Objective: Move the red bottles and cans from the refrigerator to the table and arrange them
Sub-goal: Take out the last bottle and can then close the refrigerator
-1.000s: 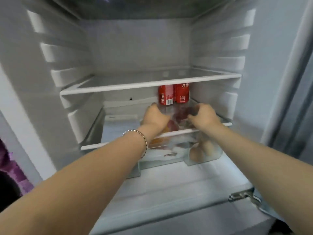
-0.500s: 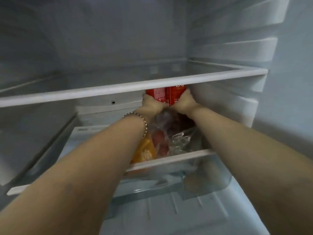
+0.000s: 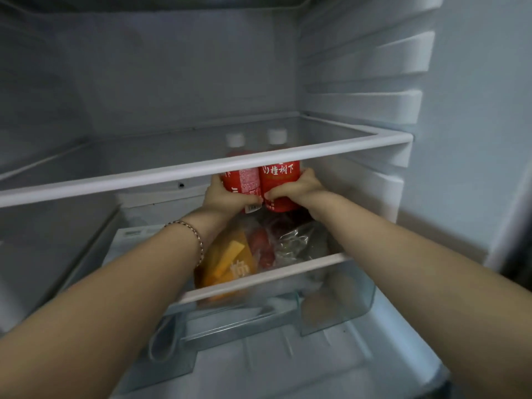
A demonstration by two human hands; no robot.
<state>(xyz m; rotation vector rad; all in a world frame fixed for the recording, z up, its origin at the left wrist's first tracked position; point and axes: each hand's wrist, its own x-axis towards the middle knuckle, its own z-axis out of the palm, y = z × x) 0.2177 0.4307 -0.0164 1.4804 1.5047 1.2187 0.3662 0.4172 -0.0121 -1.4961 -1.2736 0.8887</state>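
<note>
Orange packet (image 3: 227,263), clear bag (image 3: 296,240) at its 3 o'clock, both in drawer (image 3: 288,272) before me; glass shelf (image 3: 144,180) at 12.

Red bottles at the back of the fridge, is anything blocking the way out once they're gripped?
Left hand grips one red bottle, right hand the other. The upper shelf's white rim crosses their tops, so they must come out low. Bagged food lies in front; on or under the glass, unclear.

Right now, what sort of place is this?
Probably the inside of a household refrigerator: a white-rimmed glass shelf, a ribbed side wall, and a clear crisper drawer below.
</note>
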